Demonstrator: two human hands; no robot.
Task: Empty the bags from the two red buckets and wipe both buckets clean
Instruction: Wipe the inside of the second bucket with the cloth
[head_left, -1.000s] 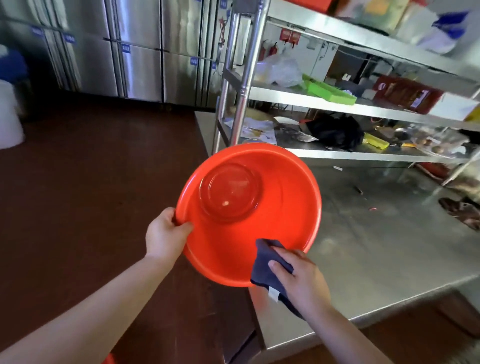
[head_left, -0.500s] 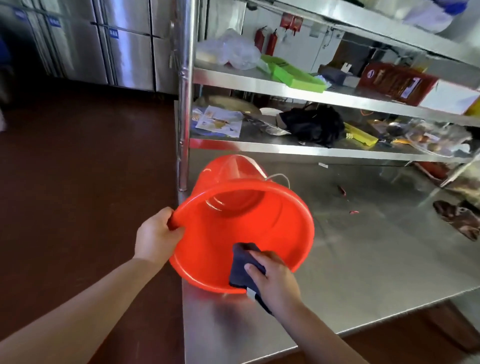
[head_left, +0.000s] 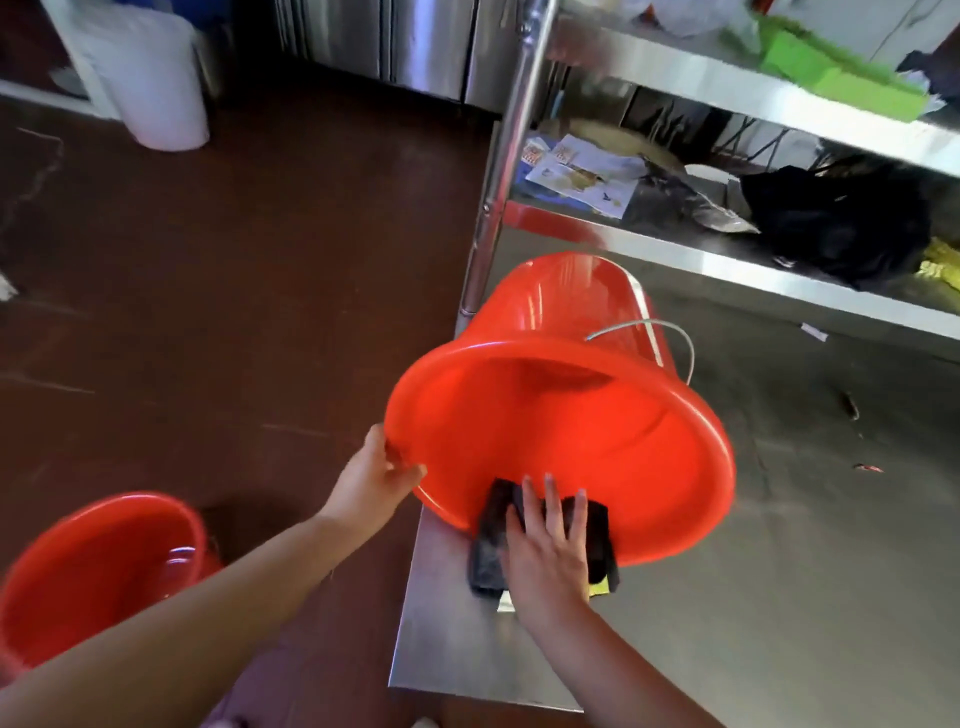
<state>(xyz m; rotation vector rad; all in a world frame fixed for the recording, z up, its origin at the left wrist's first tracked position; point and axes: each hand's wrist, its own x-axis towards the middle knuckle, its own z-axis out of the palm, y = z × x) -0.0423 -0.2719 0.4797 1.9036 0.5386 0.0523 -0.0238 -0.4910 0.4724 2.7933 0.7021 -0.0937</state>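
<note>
The red plastic bucket (head_left: 561, 415) is tipped on its side on the steel table (head_left: 779, 597), mouth facing the person. Its rim is gripped by the left hand (head_left: 376, 475); a dark cloth (head_left: 491, 540) is pressed flat-fingered (fingers straight) by the nearer right hand (head_left: 545, 551) at the lower lip, the interior lying ahead.

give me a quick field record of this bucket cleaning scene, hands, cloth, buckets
left hand: grips rim of tilted bucket
right hand: fingers flat, pressing dark cloth on bucket's lower rim
tilted bucket: red, on its side on steel table, mouth toward camera, no bags visible inside
second bucket: red, upright on floor, lower left
</note>
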